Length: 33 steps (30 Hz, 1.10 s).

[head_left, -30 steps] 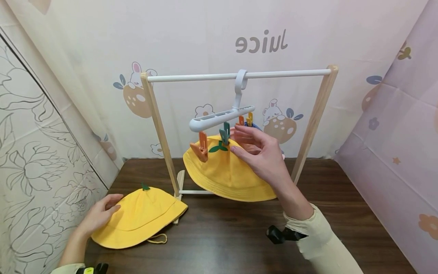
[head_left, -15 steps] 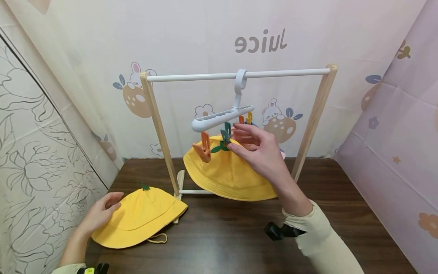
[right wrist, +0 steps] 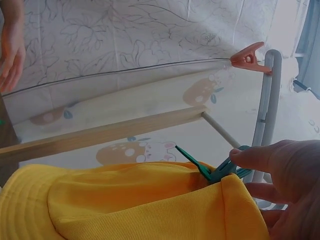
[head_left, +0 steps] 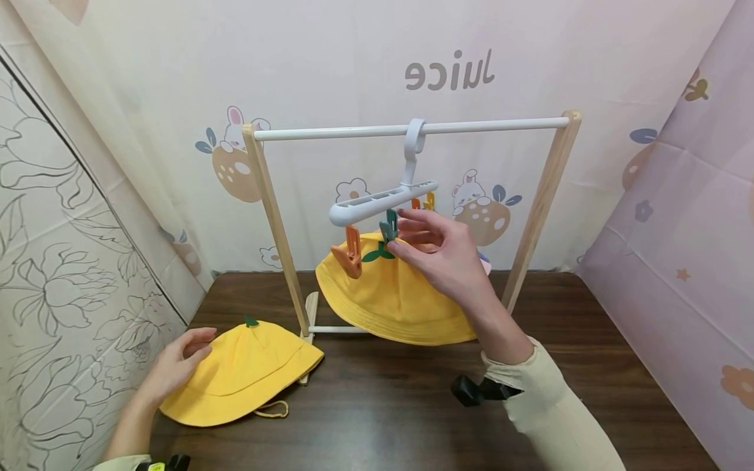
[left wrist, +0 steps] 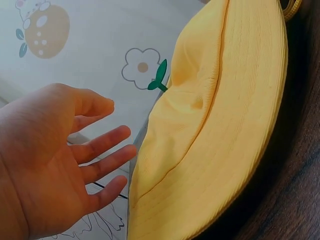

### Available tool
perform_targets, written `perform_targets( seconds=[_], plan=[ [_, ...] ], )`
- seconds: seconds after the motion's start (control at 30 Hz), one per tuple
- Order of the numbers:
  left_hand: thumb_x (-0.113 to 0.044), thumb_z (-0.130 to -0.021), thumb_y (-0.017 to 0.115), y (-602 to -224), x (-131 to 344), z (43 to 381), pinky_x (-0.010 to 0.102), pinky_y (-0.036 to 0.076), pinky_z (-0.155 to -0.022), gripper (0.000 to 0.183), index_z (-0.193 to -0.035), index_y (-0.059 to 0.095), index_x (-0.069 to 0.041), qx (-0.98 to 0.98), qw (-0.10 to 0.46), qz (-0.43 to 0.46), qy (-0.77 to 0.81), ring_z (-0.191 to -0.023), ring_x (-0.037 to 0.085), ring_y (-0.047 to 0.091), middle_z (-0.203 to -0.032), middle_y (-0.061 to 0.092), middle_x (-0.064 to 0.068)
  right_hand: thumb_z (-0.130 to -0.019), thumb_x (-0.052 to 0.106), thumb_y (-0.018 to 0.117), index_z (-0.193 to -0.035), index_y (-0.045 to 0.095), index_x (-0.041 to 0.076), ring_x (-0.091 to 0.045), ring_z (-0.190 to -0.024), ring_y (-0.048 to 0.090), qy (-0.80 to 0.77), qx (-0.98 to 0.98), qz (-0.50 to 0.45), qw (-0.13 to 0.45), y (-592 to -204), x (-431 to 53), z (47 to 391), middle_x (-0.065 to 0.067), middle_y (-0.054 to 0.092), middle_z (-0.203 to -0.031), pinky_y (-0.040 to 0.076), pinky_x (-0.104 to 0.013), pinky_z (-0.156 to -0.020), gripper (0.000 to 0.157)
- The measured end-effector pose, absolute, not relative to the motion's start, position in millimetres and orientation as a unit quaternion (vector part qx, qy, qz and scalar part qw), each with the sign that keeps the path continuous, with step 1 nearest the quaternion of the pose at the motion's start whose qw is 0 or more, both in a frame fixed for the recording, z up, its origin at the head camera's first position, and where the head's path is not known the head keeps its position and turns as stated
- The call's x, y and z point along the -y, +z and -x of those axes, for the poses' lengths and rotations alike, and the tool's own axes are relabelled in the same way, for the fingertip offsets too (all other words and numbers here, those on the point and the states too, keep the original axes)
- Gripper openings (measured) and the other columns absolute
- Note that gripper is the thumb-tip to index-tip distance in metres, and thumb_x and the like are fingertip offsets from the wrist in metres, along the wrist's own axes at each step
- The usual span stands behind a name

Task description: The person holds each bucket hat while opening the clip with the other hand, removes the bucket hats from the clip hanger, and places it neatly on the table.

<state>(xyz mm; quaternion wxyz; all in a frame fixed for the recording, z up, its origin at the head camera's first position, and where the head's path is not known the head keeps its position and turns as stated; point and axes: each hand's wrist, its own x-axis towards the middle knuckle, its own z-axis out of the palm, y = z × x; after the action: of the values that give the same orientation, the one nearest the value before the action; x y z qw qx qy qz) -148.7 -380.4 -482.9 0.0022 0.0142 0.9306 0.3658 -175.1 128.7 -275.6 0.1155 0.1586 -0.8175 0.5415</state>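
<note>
A yellow bucket hat with a green leaf at its crown hangs from a white clip hanger. A green clothespin stands at its crown. My right hand is at this clothespin, its thumb and fingers on the handles, as the right wrist view shows the thumb on one handle. Another yellow hat rests on the table at the left. Beside its crown, my left hand has its fingers loosely spread; in the left wrist view a small gap separates the fingertips from the cloth.
The hanger hooks over the white bar of a wooden-post rack. An orange clothespin dangles at its near end, and a yellow one is farther back. Behind the hanging hat, pink and blue fabric shows partly. Printed curtains surround the dark table.
My right hand has shifted slightly left and up, closing in on the green clothespin. The hanger's near end has swung a little right. My left hand and the hat beside it have barely moved.
</note>
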Motion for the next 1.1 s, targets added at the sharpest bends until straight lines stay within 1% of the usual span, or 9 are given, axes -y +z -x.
perform_targets(
  seconds=[0.17,0.23,0.37,0.67,0.8,0.9,0.97,1.03,1.1],
  plan=[
    [-0.018,-0.116,0.063,-485,379,148,0.007,0.05,-0.088,0.043,-0.153,0.061,0.002,-0.928,-0.006,-0.021,0.372,-0.109,-0.027,0.05,-0.153,0.067,0.032,-0.1,0.018,0.087,-0.152,0.07,0.011,-0.037,-0.126,0.08,0.536,0.822,-0.153,0.115,-275,-127,178,-0.019,0.08,-0.137,0.063,-0.056,-0.112,0.055],
    [-0.018,-0.116,0.063,-485,379,149,0.008,0.051,-0.088,0.043,-0.153,0.061,0.002,-0.927,-0.007,-0.023,0.373,-0.108,-0.029,0.047,-0.152,0.067,0.032,-0.1,0.018,0.087,-0.151,0.071,0.01,-0.038,-0.125,0.08,0.535,0.823,-0.151,0.116,-274,-126,178,-0.02,0.08,-0.137,0.063,-0.057,-0.112,0.054],
    [-0.017,-0.115,0.064,-487,378,149,0.009,0.053,-0.088,0.042,-0.153,0.061,0.002,-0.923,-0.007,-0.028,0.383,-0.107,-0.029,0.049,-0.15,0.068,0.031,-0.099,0.015,0.088,-0.15,0.071,0.009,-0.04,-0.123,0.081,0.537,0.822,-0.15,0.119,-274,-122,180,-0.021,0.081,-0.135,0.064,-0.058,-0.11,0.053],
    [-0.01,-0.113,0.067,-491,376,150,0.009,0.052,-0.087,0.039,-0.149,0.063,0.004,-0.919,-0.024,-0.037,0.391,-0.109,-0.021,0.057,-0.143,0.072,0.03,-0.098,0.013,0.088,-0.148,0.072,0.006,-0.039,-0.115,0.082,0.531,0.822,-0.154,0.134,-276,-116,183,-0.021,0.082,-0.129,0.067,-0.054,-0.105,0.052],
    [-0.009,-0.112,0.067,-490,375,150,0.011,0.053,-0.087,0.039,-0.149,0.063,0.004,-0.916,-0.026,-0.043,0.397,-0.11,-0.018,0.06,-0.143,0.073,0.03,-0.098,0.012,0.089,-0.143,0.075,0.004,-0.037,-0.108,0.084,0.529,0.821,-0.157,0.143,-276,-115,185,-0.021,0.084,-0.122,0.069,-0.035,-0.096,0.048],
    [-0.009,-0.112,0.067,-491,373,149,0.01,0.054,-0.087,0.038,-0.148,0.064,0.004,-0.912,-0.033,-0.051,0.406,-0.109,-0.018,0.061,-0.14,0.074,0.029,-0.098,0.012,0.088,-0.14,0.076,0.003,-0.035,-0.104,0.085,0.531,0.82,-0.158,0.145,-277,-115,185,-0.021,0.085,-0.117,0.066,-0.02,-0.087,0.045],
    [-0.007,-0.111,0.068,-493,371,148,0.009,0.054,-0.087,0.037,-0.146,0.065,0.005,-0.908,-0.048,-0.058,0.413,-0.108,-0.017,0.062,-0.135,0.076,0.025,-0.099,0.012,0.088,-0.14,0.076,0.003,-0.036,-0.103,0.085,0.531,0.819,-0.159,0.146,-277,-114,185,-0.021,0.085,-0.117,0.066,-0.019,-0.087,0.044],
    [-0.005,-0.11,0.069,-494,369,147,0.008,0.054,-0.086,0.037,-0.145,0.065,0.005,-0.902,-0.062,-0.066,0.423,-0.106,-0.017,0.063,-0.128,0.08,0.012,-0.098,0.012,0.088,-0.14,0.076,0.003,-0.036,-0.102,0.085,0.533,0.818,-0.159,0.145,-278,-114,186,-0.021,0.085,-0.116,0.065,-0.018,-0.085,0.044],
    [-0.002,-0.109,0.07,-496,367,146,0.007,0.054,-0.086,0.036,-0.144,0.066,0.006,-0.894,-0.077,-0.075,0.435,-0.105,-0.015,0.064,-0.121,0.079,-0.005,-0.098,0.011,0.088,-0.139,0.076,0.002,-0.036,-0.102,0.085,0.535,0.817,-0.16,0.144,-278,-114,186,-0.021,0.085,-0.116,0.065,-0.018,-0.084,0.043]
  ],
)
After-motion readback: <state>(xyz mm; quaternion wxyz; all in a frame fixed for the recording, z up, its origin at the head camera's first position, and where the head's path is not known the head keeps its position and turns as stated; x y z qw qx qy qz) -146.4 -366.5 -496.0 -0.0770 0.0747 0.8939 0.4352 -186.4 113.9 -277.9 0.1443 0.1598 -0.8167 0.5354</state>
